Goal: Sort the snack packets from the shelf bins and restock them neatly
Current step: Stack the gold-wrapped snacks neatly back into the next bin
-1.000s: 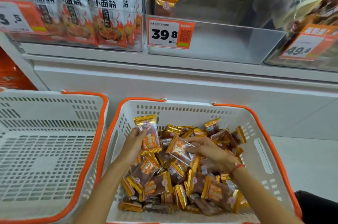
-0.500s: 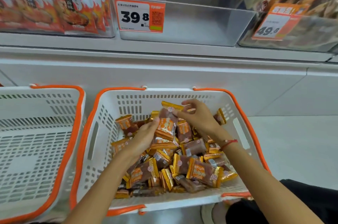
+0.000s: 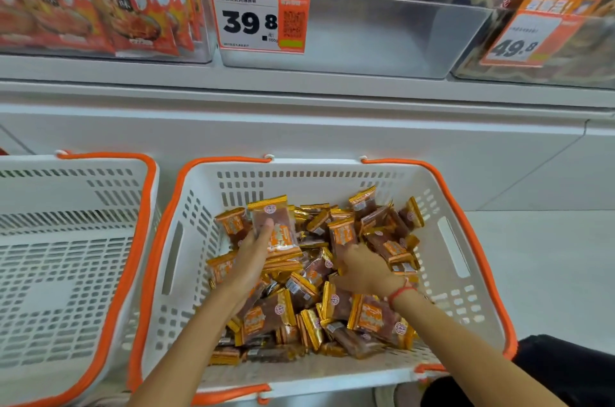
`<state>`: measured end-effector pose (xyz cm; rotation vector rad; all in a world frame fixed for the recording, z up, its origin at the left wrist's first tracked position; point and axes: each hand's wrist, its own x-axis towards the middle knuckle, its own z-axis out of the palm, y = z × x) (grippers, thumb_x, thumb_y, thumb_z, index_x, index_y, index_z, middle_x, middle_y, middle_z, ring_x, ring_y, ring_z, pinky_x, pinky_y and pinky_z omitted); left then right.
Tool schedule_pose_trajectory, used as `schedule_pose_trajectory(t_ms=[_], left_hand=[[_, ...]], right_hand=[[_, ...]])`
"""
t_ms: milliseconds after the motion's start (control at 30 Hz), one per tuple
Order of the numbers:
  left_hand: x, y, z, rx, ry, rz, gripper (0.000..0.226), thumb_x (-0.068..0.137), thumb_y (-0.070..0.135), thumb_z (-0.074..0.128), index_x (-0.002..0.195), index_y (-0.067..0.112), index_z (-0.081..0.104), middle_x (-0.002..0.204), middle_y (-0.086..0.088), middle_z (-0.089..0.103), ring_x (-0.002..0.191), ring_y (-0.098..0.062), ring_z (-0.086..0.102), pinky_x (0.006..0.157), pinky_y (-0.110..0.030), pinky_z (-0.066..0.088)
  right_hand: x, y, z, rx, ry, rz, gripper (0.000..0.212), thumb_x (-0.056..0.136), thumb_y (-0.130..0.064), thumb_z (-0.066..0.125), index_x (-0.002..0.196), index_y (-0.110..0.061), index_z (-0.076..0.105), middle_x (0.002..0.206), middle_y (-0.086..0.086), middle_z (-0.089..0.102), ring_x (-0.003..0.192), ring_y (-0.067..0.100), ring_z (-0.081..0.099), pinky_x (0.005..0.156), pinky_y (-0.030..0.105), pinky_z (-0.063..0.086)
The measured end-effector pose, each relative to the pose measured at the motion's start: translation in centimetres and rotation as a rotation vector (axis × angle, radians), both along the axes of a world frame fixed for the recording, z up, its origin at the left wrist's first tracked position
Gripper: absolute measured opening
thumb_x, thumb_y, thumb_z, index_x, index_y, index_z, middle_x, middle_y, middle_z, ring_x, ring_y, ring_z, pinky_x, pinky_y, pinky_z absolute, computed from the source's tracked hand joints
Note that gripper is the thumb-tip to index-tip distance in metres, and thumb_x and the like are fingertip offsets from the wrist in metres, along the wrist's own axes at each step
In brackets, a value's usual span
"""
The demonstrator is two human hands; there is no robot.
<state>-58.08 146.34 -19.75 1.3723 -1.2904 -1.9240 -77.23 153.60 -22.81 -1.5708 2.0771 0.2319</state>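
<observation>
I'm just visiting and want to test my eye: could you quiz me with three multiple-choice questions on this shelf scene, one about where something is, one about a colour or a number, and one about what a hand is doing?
1. Where does the pile of snack packets lie?
A. in the basket on the right
B. in the basket on the left
C. on the floor

2. What colour are the basket rims?
A. blue
B. orange
C. green

3. What is the left hand doing?
A. hanging idle outside the basket
B. pressing on a price tag
C. gripping a stack of packets

Answers:
1. A: the pile of snack packets fills the basket on the right; the basket on the left shows only bare mesh.
2. B: both rims are orange.
3. C: the left hand curls round a stack of packets held upright.
</observation>
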Motion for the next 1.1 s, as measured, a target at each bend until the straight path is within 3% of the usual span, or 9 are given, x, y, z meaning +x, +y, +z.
schedule_pose_trajectory(t_ms=[100, 200, 433, 533, 600, 733, 867, 967, 1100], left_hand=[[0.8, -0.7, -0.1, 0.085, 0.03, 0.067, 0.052, 0.097, 0.052, 0.037, 0.141, 0.024, 0.044, 0.14, 0.001, 0.047, 0.132, -0.023, 0.043, 0.115, -0.048, 0.027], [1.1, -1.2, 0.1, 0.094, 0.051, 0.125, 0.024, 0.101, 0.03, 0.04, 0.113, 0.021, 0.058, 0.122, -0.016, 0.063, 0.112, -0.031, 0.06, 0.107, -0.052, 0.039], [1.8, -1.9, 1.6, -0.098, -0.044, 0.0, 0.021, 0.102, 0.023, 0.044, 0.115, 0.038, 0.052, 0.133, 0.006, 0.053, 0.131, -0.021, 0.046, 0.113, -0.049, 0.031], [1.0, -1.5, 3.3, -0.144, -0.062, -0.003, 0.044, 0.103, 0.027, 0.043, 0.145, 0.028, 0.03, 0.142, 0.015, 0.028, 0.141, -0.014, 0.023, 0.119, -0.044, 0.017], [0.4, -1.4, 4.5, -0.122, -0.005, 0.059, 0.059, 0.093, 0.04, 0.054, 0.146, 0.025, 0.033, 0.153, -0.001, 0.034, 0.142, -0.026, 0.03, 0.117, -0.052, 0.022], [-0.4, -1.6, 6.9, -0.05, 0.215, 0.153, 0.033, 0.093, 0.043, 0.045, 0.093, 0.016, 0.064, 0.092, -0.012, 0.072, 0.094, -0.033, 0.064, 0.094, -0.046, 0.047], [-1.1, -1.4, 9.3, -0.221, 0.225, 0.072, 0.048, 0.091, 0.056, 0.051, 0.123, 0.022, 0.058, 0.099, -0.004, 0.067, 0.097, -0.01, 0.063, 0.102, -0.036, 0.044], [-1.0, -1.2, 11.4, -0.382, 0.196, 0.042, 0.03, 0.102, 0.039, 0.035, 0.122, 0.022, 0.048, 0.076, -0.002, 0.05, 0.061, 0.008, 0.053, 0.061, -0.006, 0.045], [-0.6, -2.8, 14.5, -0.495, 0.226, 0.07, 0.031, 0.097, 0.047, 0.043, 0.117, 0.023, 0.043, 0.111, -0.005, 0.058, 0.098, -0.007, 0.063, 0.071, -0.015, 0.052]], right_hand=[[0.4, 1.8, -2.3, 0.223, 0.199, 0.181, 0.048, 0.084, -0.035, 0.067, 0.121, -0.006, 0.058, 0.144, 0.012, 0.038, 0.133, 0.029, 0.033, 0.112, 0.048, 0.024], [0.4, 1.1, -2.0, 0.164, 0.081, 0.091, 0.037, 0.081, -0.03, 0.071, 0.112, -0.014, 0.058, 0.129, 0.009, 0.052, 0.123, 0.025, 0.045, 0.109, 0.047, 0.033], [-0.3, -2.4, 6.5, -0.307, -0.922, -0.504, 0.019, 0.095, -0.014, 0.06, 0.112, -0.01, 0.064, 0.087, 0.005, 0.07, 0.075, 0.018, 0.064, 0.066, 0.03, 0.053], [2.1, -3.4, 9.8, -0.401, -1.217, -0.53, 0.024, 0.094, -0.016, 0.059, 0.117, -0.014, 0.065, 0.1, 0.003, 0.073, 0.086, 0.017, 0.07, 0.072, 0.025, 0.055], [3.8, -3.7, 10.6, -0.474, -1.192, -0.516, 0.025, 0.093, -0.017, 0.061, 0.118, -0.016, 0.065, 0.108, 0.006, 0.072, 0.093, 0.02, 0.07, 0.078, 0.029, 0.055], [5.5, -4.0, 12.1, -0.668, -1.109, -0.537, 0.026, 0.092, -0.021, 0.063, 0.117, -0.016, 0.067, 0.104, 0.006, 0.072, 0.091, 0.016, 0.07, 0.068, 0.02, 0.054], [6.4, -4.3, 14.0, -0.781, -0.99, -0.445, 0.03, 0.09, -0.031, 0.065, 0.119, -0.03, 0.061, 0.113, -0.005, 0.064, 0.102, 0.007, 0.062, 0.076, 0.013, 0.051], [7.2, -4.8, 15.6, -0.708, -1.016, -0.376, 0.052, 0.094, -0.04, 0.054, 0.141, -0.029, 0.036, 0.126, -0.015, 0.046, 0.108, -0.001, 0.051, 0.083, 0.012, 0.045], [6.9, -6.7, 19.4, -0.642, -1.06, -0.116, 0.041, 0.101, -0.028, 0.042, 0.142, -0.025, 0.039, 0.135, -0.007, 0.054, 0.117, -0.003, 0.054, 0.09, 0.012, 0.044]])
